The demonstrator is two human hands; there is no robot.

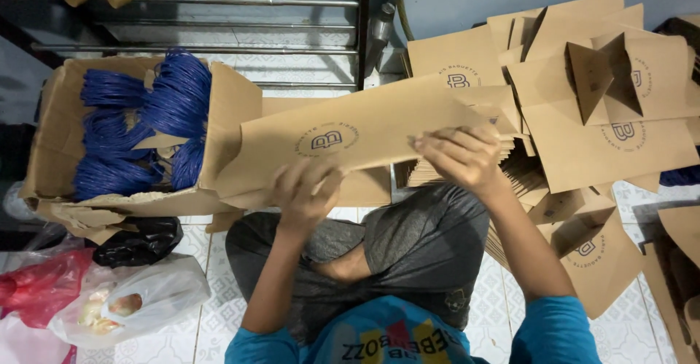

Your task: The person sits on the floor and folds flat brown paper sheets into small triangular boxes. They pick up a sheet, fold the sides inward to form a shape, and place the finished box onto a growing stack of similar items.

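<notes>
Above the seated person's knees, left hand (306,189) and right hand (461,156) each have fingers closed on a flat brown bag (350,134), held level for folding between handle box (138,134) and stack (605,116).

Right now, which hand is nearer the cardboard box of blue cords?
Left. The left hand grips the flat brown paper bag just beside the cardboard box; the right hand holds the bag's far end.
</notes>
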